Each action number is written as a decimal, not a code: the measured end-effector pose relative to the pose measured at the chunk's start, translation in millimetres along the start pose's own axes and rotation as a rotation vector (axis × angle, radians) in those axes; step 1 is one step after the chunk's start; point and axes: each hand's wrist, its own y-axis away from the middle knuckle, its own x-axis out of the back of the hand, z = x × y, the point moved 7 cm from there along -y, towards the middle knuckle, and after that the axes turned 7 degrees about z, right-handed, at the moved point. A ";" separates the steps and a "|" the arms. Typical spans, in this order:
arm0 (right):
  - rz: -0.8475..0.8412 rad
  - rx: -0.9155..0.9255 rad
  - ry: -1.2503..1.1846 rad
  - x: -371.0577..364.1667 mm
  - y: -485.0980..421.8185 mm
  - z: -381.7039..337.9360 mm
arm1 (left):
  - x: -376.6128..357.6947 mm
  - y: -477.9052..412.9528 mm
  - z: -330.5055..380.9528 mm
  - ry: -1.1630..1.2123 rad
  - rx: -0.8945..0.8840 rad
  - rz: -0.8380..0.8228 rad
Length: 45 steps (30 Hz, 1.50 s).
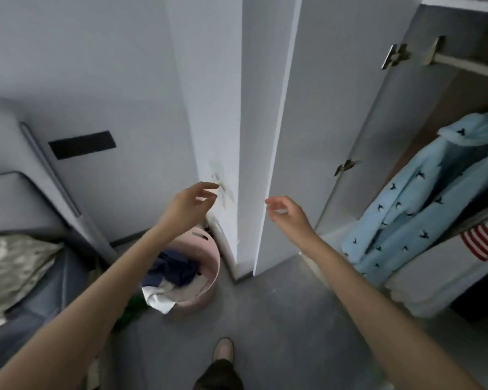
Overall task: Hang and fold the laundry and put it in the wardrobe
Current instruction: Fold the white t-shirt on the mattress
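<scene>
grey floor (279, 319), pink laundry basket (207, 273)

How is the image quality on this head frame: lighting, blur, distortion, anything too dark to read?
Head view: dim, flat, bluish light with no glare; the wide-angle lens bows the wardrobe door; the left hand and right hand look slightly soft; the basket and robe are readable; the recess below the robe is near black.
</scene>
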 end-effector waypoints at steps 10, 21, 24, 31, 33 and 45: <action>-0.307 -0.029 0.092 -135.2 61.3 -8.8 | 101.5 76.5 -109.6 -0.126 0.192 0.140; -0.356 -0.131 0.213 -273.7 45.4 12.7 | 163.0 53.5 -255.0 -0.153 0.262 -0.019; -0.326 -0.183 0.252 -298.1 36.5 25.0 | 165.9 34.0 -286.1 -0.143 0.272 -0.075; -0.250 -0.306 0.284 -325.6 20.9 60.3 | 145.8 4.5 -336.7 -0.164 0.320 -0.210; -0.226 -0.338 0.298 -331.5 17.3 73.7 | 137.8 -1.2 -346.4 -0.162 0.339 -0.242; -0.359 -0.459 0.373 -393.5 -1.4 162.0 | 87.7 -44.8 -416.9 -0.221 0.384 -0.336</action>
